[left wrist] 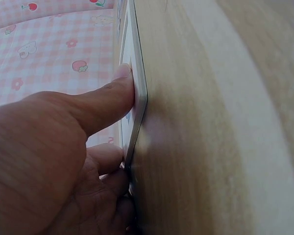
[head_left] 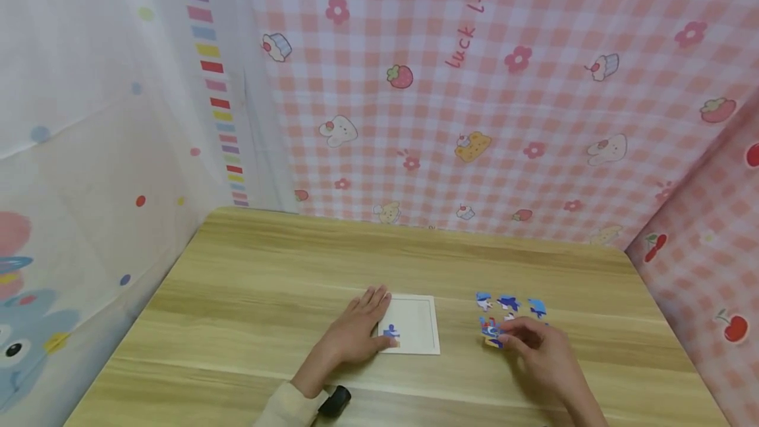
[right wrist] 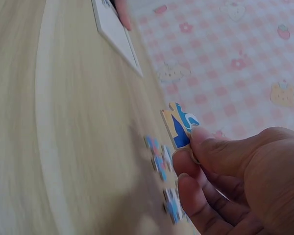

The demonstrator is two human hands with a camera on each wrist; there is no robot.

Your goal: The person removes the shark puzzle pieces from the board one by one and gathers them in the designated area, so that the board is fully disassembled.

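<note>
A white puzzle tray (head_left: 418,321) lies on the table with a blue puzzle piece (head_left: 391,331) in its lower left corner. My left hand (head_left: 354,331) rests along the tray's left side, its thumb on the lower left corner near that piece. The left wrist view shows the left thumb (left wrist: 108,100) pressing on the tray's rim (left wrist: 141,93). To the right of the tray, my right hand (head_left: 548,354) pinches a yellow and blue puzzle piece (right wrist: 176,129) between thumb and fingers, raised above the table in the right wrist view.
Several loose puzzle pieces (head_left: 508,302) lie right of the tray, some partly hidden by the right hand. A black band (head_left: 335,402) is at the left wrist. A pink checked cloth (head_left: 474,111) hangs behind the wooden table (head_left: 267,269).
</note>
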